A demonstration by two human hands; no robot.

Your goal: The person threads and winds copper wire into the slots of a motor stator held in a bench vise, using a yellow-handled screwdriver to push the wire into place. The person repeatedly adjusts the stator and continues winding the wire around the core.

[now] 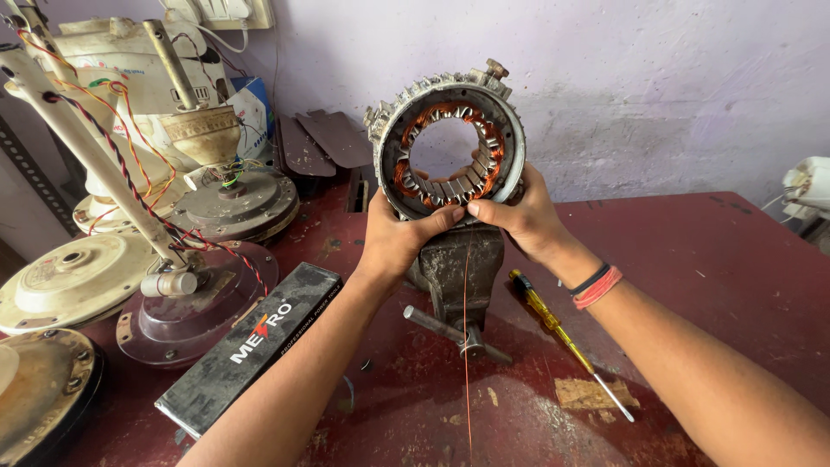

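Motor stator (450, 143): ring with copper windings, upright on vise (456, 268), red surface (692, 259). Left hand (393, 238) cupped closed around lower rim. Right hand (519, 216) gripping right rim, fingertips pinching thin copper wire (467, 346) hanging down. Yellow screwdriver (553, 324) beside vise.

One head-worn view, close over the worktop (692, 259)

The camera looks forward and down from the person's head, along both forearms; the wall (648, 86) closes the far side; the stator ring (450, 143) stands near, centred and upper in frame; no second view shares the scene.
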